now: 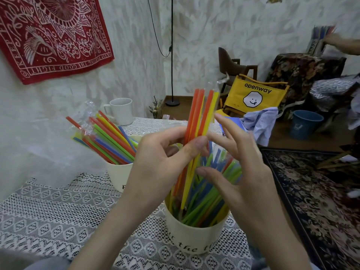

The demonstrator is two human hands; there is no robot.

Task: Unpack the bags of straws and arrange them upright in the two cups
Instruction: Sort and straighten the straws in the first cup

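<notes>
The left hand (161, 151) pinches a wrapped straw bundle (198, 121) above the near cup (194, 238); the right hand (233, 168), fingers relaxed, steadies it. A snagged wrapper could tip the cup.

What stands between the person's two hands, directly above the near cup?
In the head view, a bundle of orange and yellow straws stands upright between the left hand and right hand, its lower ends in the near cup.

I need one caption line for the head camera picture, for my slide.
Left hand holds orange and yellow straws above the near cup; right hand open.
</notes>
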